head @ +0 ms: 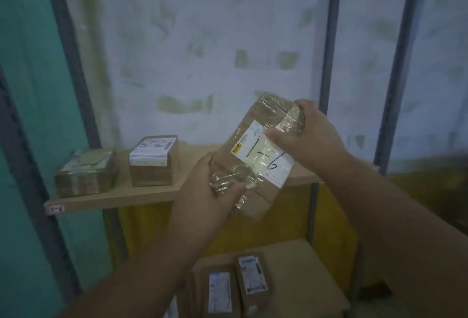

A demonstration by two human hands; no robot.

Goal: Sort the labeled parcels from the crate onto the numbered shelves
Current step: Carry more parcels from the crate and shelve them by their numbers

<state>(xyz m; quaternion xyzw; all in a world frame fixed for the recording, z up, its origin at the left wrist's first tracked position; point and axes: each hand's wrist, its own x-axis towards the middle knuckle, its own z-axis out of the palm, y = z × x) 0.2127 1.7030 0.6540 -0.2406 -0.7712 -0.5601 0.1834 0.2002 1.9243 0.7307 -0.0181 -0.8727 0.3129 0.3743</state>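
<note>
I hold a brown cardboard parcel, wrapped in clear tape, tilted in the air in front of a wooden shelf. Its white label reads "1-6" in black marker. My left hand grips the parcel's lower left corner. My right hand grips its upper right end, thumb on the label. A small tag on the shelf's front edge reads "1-6". Two parcels stand on that shelf: a taped one at the left and a labelled one beside it.
A lower shelf carries two upright labelled parcels. Grey metal uprights frame the rack, with white plastic sheeting behind and a teal wall at the left. Something yellow sits under the upper shelf.
</note>
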